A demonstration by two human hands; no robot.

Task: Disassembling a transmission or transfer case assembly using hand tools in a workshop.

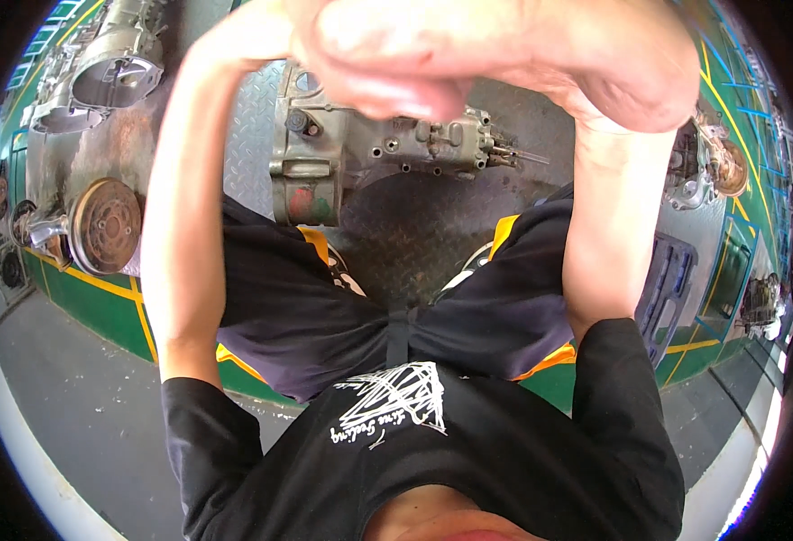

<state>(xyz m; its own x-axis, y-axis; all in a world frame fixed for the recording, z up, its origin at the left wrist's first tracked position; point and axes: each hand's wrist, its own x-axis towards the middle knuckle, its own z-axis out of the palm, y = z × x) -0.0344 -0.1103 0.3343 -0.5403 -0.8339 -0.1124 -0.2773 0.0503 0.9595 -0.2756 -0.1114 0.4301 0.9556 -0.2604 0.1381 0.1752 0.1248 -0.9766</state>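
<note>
Both my arms are raised toward the camera, and the hands fill the top of the view, blurred and very close to the lens. My right hand [504, 54] is the large mass across the top centre, with fingers that look curled. My left hand [252, 32] meets it at the upper left and is mostly cut off by the edge. Nothing shows clearly in either hand. Below them, a grimy metal gearbox [369, 144] with a protruding shaft lies on a checker-plate floor [252, 135] between my legs.
A second bare aluminium housing [108, 63] lies at the upper left. A rusty round hub on an axle [103, 225] sits at the left. More engine parts [712, 167] and a blue ribbed panel [667, 288] are on the right. The green floor has yellow lines.
</note>
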